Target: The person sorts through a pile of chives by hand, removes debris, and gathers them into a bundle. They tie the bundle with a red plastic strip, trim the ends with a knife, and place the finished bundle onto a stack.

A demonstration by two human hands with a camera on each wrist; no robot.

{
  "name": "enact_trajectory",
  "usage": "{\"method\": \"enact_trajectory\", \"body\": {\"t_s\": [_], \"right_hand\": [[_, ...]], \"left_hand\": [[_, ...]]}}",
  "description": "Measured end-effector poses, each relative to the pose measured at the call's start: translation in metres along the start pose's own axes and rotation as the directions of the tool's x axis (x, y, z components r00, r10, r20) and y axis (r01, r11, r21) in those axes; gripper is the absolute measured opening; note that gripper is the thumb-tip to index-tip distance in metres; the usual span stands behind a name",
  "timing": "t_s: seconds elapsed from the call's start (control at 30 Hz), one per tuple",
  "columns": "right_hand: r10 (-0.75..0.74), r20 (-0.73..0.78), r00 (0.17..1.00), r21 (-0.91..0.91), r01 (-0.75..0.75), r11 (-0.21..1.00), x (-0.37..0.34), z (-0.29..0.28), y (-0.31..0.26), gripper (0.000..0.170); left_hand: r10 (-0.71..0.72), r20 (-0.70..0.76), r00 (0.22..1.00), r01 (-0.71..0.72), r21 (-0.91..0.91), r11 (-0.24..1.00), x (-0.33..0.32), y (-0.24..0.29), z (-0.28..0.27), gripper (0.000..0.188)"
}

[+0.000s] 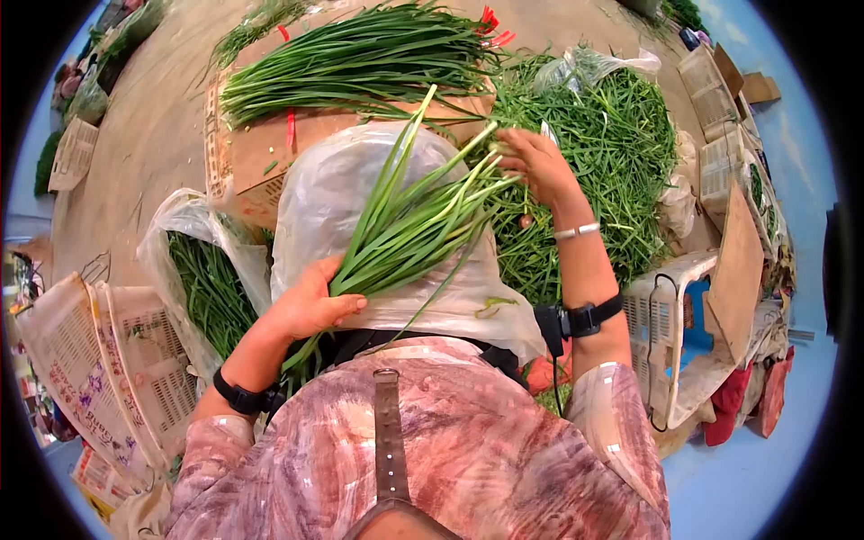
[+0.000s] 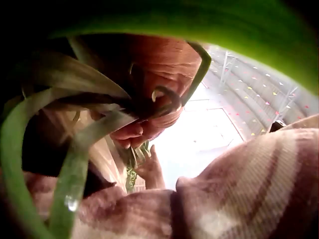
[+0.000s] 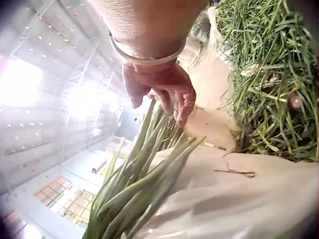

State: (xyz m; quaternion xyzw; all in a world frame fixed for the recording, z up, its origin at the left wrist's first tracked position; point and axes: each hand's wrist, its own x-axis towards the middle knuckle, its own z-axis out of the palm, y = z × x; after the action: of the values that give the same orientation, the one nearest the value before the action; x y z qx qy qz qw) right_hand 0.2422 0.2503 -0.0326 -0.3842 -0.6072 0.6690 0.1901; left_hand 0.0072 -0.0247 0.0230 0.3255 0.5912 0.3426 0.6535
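Observation:
A bunch of garlic chives (image 1: 409,225) lies slantwise over the person's lap, pale stem ends up and to the right. The left hand (image 1: 310,301) grips its leafy part, thumb laid across the leaves; in the left wrist view, leaf blades hang in front of this hand (image 2: 159,74). Beside the pale ends is the right hand (image 1: 535,166), its fingers loosely bent. In the right wrist view, that hand (image 3: 162,89) hangs over the stem ends of the chives (image 3: 144,179), with nothing visibly pinched. A clear plastic sheet (image 1: 328,180) covers the lap.
A large pile of chives (image 1: 360,63) lies on a cardboard-topped crate (image 1: 238,171) ahead. Loose green leaves (image 1: 585,171) are heaped at the right. A plastic bag of greens (image 1: 211,288) stands at the left. White crates (image 1: 135,360) flank the left; another crate (image 1: 666,396) stands right.

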Motion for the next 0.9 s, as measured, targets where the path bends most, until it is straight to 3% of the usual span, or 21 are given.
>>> {"method": "enact_trajectory", "body": {"t_s": [0.07,0.1,0.2,0.27,0.37,0.4,0.43,0.47,0.53,0.6,0.67,0.73,0.77,0.8,0.87,0.9], "right_hand": [[0.197,-0.230,0.953,0.151,-0.165,0.975,-0.014,-0.011,0.012,0.041],[0.180,-0.276,0.944,0.130,-0.149,0.980,-0.029,-0.009,0.014,0.039],[0.096,-0.256,0.962,-0.014,-0.103,0.995,-0.058,-0.001,0.004,0.037],[-0.121,-0.107,0.987,-0.309,0.083,0.947,-0.061,0.008,-0.012,0.029],[-0.003,-0.035,0.999,-0.445,-0.013,0.896,-0.050,0.016,-0.016,0.023],[0.014,-0.012,1.000,-0.444,-0.018,0.896,-0.047,0.021,-0.018,0.022],[-0.005,-0.039,0.999,-0.397,-0.011,0.918,-0.052,0.026,-0.022,0.018],[0.000,-0.027,1.000,-0.397,-0.011,0.918,-0.057,0.028,-0.022,0.018],[-0.137,-0.082,0.987,-0.458,0.085,0.885,-0.064,0.028,-0.019,0.016],[-0.127,-0.149,0.981,-0.388,0.060,0.920,-0.064,0.027,-0.003,0.014],[-0.320,-0.342,0.883,-0.452,0.144,0.880,-0.054,0.020,0.027,0.013],[-0.350,-0.480,0.804,-0.475,0.098,0.875,-0.049,-0.001,0.045,0.014],[-0.192,-0.616,0.764,-0.197,0.087,0.977,-0.053,-0.010,0.041,0.015],[0.002,-0.696,0.718,0.100,0.093,0.991,-0.058,-0.019,0.038,0.016],[0.209,-0.800,0.562,0.429,0.293,0.855,-0.064,-0.058,0.067,0.021],[0.234,-0.804,0.546,0.312,0.053,0.949,-0.073,-0.064,0.069,0.030]], "left_hand": [[0.027,0.004,1.000,-0.027,0.051,0.998,0.001,0.006,-0.004,0.036],[0.034,0.003,0.999,-0.034,0.125,0.992,0.001,0.004,-0.007,0.037],[0.037,0.005,0.999,-0.037,0.228,0.973,0.001,0.003,-0.008,0.037],[0.031,0.017,0.999,-0.034,0.259,0.965,0.002,0.003,-0.005,0.037],[0.036,0.026,0.999,-0.041,0.235,0.971,0.006,0.003,-0.007,0.037],[0.288,0.050,0.956,-0.282,0.412,0.866,0.012,-0.007,-0.011,0.038],[0.506,0.113,0.855,-0.475,0.563,0.677,0.013,-0.015,-0.012,0.039],[0.502,0.101,0.859,-0.466,0.562,0.683,0.009,-0.014,-0.012,0.039],[0.217,0.035,0.976,-0.214,0.369,0.905,0.004,-0.009,-0.011,0.042],[0.223,0.041,0.974,-0.217,0.452,0.865,0.005,-0.012,-0.011,0.043],[0.236,0.057,0.970,-0.230,0.534,0.814,0.007,-0.010,-0.009,0.044],[0.281,0.062,0.958,-0.272,0.514,0.814,0.006,-0.008,-0.006,0.044],[0.279,0.057,0.959,-0.268,0.512,0.816,0.005,-0.009,-0.006,0.044],[0.256,0.050,0.965,-0.248,0.477,0.843,0.005,-0.010,-0.007,0.044],[0.232,0.052,0.971,-0.230,0.440,0.868,0.004,-0.011,-0.007,0.044],[0.228,0.042,0.973,-0.224,0.428,0.876,0.004,-0.011,-0.007,0.045]]}}
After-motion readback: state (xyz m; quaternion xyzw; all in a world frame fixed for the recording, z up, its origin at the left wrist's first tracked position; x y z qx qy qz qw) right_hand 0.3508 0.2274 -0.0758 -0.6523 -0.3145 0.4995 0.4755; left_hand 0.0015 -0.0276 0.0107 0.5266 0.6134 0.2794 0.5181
